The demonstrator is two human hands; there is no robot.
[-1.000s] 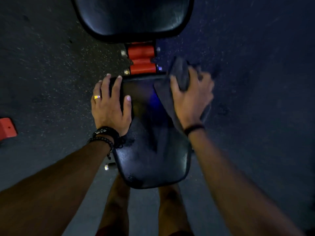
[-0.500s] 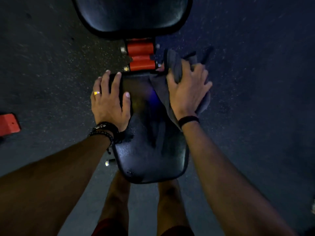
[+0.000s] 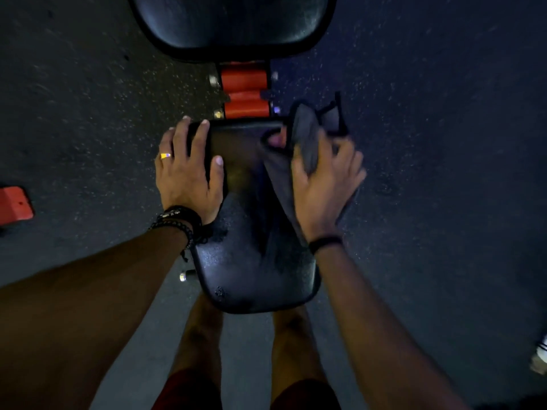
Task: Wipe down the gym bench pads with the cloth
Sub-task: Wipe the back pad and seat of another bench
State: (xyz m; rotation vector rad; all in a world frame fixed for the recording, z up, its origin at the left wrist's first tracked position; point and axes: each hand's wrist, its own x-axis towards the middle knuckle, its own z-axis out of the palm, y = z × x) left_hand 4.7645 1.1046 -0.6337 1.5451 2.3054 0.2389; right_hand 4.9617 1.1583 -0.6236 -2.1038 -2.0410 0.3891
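From the head camera, your right hand has carried the cloth up the right edge of the seat pad since a second ago: it sat lower beside the pad then, and now the bunched fabric rises past the pad's far corner at about 1 o'clock, close to the orange frame. Your right grip is curled round the cloth, thumb on the near side, with a loose fold trailing down the pad's right flank toward your wrist. Your left hand has barely shifted – it rests flat with fingers spread over the pad's far-left corner at 11 o'clock, holding nothing, steadying the seat. What that means, as a judgement: the stroke has reached the top of the right side, so the right edge looks covered, while the centre of the seat, the part under your left palm and the whole back pad at 12 o'clock are likely not yet wiped. The cloth blurs with motion, so exactly where it touches the vinyl cannot be told. No containers show in this view – only dark speckled floor, another orange piece at 9 o'clock, and your legs below the pad at 6 o'clock.
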